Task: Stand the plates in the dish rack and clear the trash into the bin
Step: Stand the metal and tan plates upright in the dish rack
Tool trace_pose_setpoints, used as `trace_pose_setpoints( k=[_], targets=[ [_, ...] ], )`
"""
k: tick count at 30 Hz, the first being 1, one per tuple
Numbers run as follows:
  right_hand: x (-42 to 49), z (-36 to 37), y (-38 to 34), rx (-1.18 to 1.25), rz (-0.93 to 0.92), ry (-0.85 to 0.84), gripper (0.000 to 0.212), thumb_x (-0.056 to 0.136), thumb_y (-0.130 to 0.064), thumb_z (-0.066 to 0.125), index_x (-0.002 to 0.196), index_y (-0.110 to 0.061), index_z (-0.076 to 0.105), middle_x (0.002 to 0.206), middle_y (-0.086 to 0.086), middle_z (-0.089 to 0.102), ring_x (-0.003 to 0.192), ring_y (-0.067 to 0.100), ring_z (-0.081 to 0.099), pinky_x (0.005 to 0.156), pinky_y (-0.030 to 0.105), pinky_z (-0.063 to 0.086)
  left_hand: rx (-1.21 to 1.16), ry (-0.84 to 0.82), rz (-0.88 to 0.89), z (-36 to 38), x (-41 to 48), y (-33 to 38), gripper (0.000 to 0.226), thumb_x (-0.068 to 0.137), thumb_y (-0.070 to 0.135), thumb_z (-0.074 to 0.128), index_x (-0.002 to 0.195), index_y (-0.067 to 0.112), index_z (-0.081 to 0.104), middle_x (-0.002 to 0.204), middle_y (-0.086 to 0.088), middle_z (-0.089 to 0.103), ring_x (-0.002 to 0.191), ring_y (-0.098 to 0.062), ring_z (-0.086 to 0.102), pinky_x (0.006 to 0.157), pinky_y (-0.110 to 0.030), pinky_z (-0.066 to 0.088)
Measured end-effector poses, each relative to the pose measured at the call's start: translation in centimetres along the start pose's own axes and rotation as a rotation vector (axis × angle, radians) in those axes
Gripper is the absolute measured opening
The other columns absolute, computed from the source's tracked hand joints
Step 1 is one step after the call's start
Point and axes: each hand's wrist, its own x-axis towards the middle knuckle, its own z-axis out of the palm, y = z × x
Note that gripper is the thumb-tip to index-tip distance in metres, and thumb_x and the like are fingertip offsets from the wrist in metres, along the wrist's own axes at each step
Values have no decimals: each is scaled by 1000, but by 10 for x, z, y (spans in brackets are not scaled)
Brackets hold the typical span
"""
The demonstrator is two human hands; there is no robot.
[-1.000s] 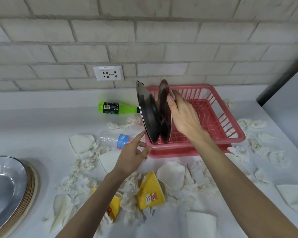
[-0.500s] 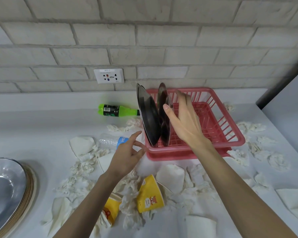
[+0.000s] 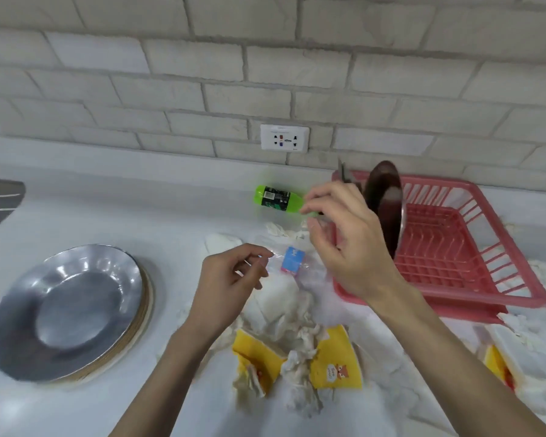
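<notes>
Across the whole view, a white counter [image 3: 108, 216] littered with trash, under a pale brick wall [image 3: 171, 58]. On the near left, a stack of plates [image 3: 67, 310] lying flat, a silver one on top. At the far right, a pink dish rack [image 3: 473, 296] on the counter, with a dark plate [image 3: 386, 203] standing on edge at its left end and the thin rim of a second plate [image 3: 342, 175] just left of that. Right hand [image 3: 350, 247] in the air over the rack's near left corner, fingers loosely curled and apart, holding nothing. Left hand [image 3: 224, 291] lower and further left, fingers [image 3: 259, 250] loosely curled, thumb and forefinger close together with nothing between them. Tips just beside a clear bottle with a blue label [image 3: 292, 260], perhaps touching it, though too blurred to tell. Nearest, crushed yellow paper cups [image 3: 336, 364] among crumpled white tissue [image 3: 300, 367]. Farther back, a green bottle [image 3: 276, 199] on its side, left of the rack. On the wall, a white socket [image 3: 285, 138].
</notes>
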Motion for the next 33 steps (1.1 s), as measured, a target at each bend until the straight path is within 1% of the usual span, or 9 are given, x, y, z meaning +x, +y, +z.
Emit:
trace_pose_setpoints(
  k=[7,12,15,17,22,24,26,28,33],
  targets=[
    [-1,121,-63,200,29,-360,12,90,-12,53,94,-13,65,93,-5,59,93,15,51,84,26,41,121,242,-131,-118,-38,-60,21,93,6,63,90,23,74,69,8,69,61,-12,64,59,-14,47],
    [-1,201,-92,157,98,-580,12,91,-20,49,87,-17,59,82,-6,58,85,16,50,76,36,46,255,383,-229,-199,-60,-110,18,91,13,67,84,29,72,73,6,71,66,-16,66,62,-23,51],
    [-2,234,-104,113,128,-671,13,92,-21,48,81,-19,55,78,-7,57,81,14,49,73,34,46,377,446,-278,-241,-68,-138,16,88,17,70,86,32,71,73,10,69,67,-11,64,65,-22,51],
    [-3,249,-109,75,157,-706,14,92,-22,47,80,-18,55,77,-7,58,79,14,51,70,33,46,500,467,-286,-262,-70,-154,12,85,23,74,93,33,71,78,12,66,73,-9,62,69,-31,53],
    [-10,266,-113,25,275,-751,16,93,-23,47,82,-19,56,77,-7,58,73,14,55,62,28,44,777,333,-410,-302,-61,-182,59,77,45,78,129,30,55,125,4,51,116,-21,49,81,-37,47],
    [-10,269,-111,24,336,-757,17,93,-26,47,82,-20,57,76,-7,59,72,14,57,62,29,46,807,282,-460,-313,-56,-191,79,74,48,80,141,26,45,133,-1,47,119,-24,51,85,-42,49],
    [-7,270,-108,34,393,-756,17,94,-30,47,81,-22,56,78,-9,61,73,14,59,64,31,48,789,247,-513,-321,-52,-197,84,75,45,79,146,26,37,128,-1,49,108,-22,56,78,-39,48],
    [-5,268,-106,34,432,-753,17,93,-32,48,82,-22,57,80,-9,62,75,14,59,66,32,49,795,233,-533,-327,-49,-203,73,78,40,77,141,27,42,114,3,53,93,-18,56,70,-34,44],
    [-12,264,-103,40,469,-770,17,95,-33,51,88,-20,60,79,-9,61,72,9,58,65,29,48,758,288,-506,-336,-47,-207,34,78,36,77,105,26,59,87,9,56,81,-17,55,58,-31,39]
  ],
)
